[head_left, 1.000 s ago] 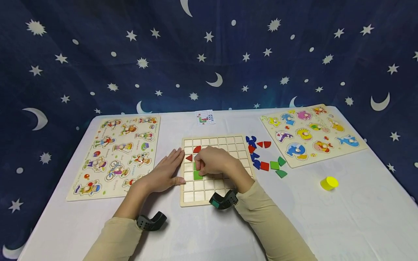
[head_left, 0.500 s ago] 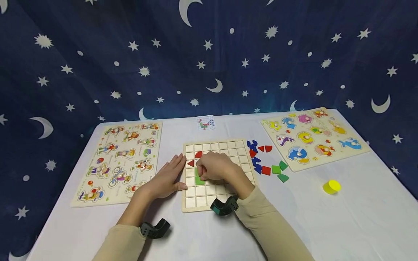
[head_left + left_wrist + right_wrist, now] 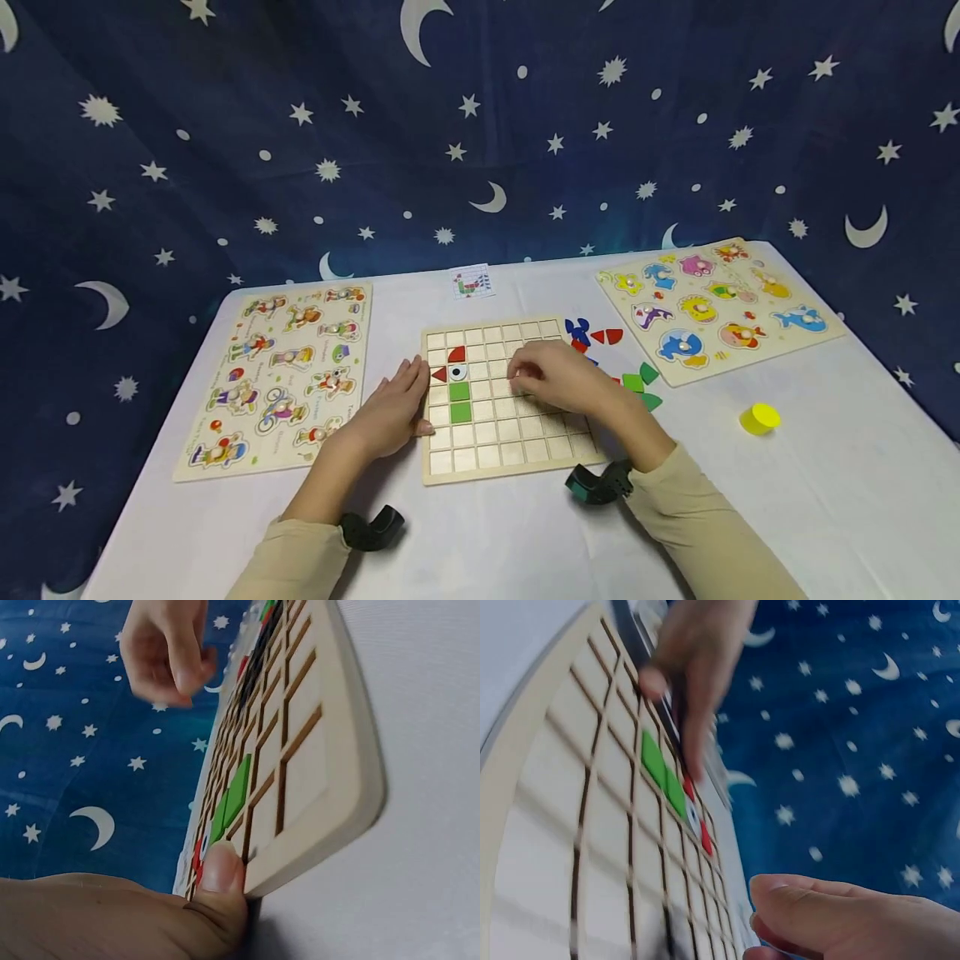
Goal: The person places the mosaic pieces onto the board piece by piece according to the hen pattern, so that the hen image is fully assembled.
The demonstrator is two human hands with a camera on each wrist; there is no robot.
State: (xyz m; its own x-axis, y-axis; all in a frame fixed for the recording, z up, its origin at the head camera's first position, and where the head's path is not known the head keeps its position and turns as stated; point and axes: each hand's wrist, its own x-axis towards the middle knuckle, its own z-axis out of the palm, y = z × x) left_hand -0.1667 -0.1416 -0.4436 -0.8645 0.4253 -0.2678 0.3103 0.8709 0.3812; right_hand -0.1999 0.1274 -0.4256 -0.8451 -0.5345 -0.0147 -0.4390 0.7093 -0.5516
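- Our left hand [image 3: 390, 410] lies flat, fingers straight, pressed against the near-left edge of the wooden grid board [image 3: 517, 462], with the thumb tip on the board's rim, as the left wrist view shows.
- Our right hand [image 3: 558, 382] hovers over the board's right half with its fingers loosely curled; we see nothing between them.
- The placed pieces sit in one column just right of our left hand: a red quarter-round [image 3: 456, 354], an eye tile [image 3: 457, 372] and two green squares [image 3: 460, 401], with a red triangle [image 3: 438, 375] beside the eye tile.
- The loose pieces [image 3: 637, 382] lie on the counter just beyond our right hand, to its right and off the board's right edge, so the right hand is far nearer to them than the left.
- The pattern card [image 3: 473, 283] rests past the board's far edge, ahead of both hands.
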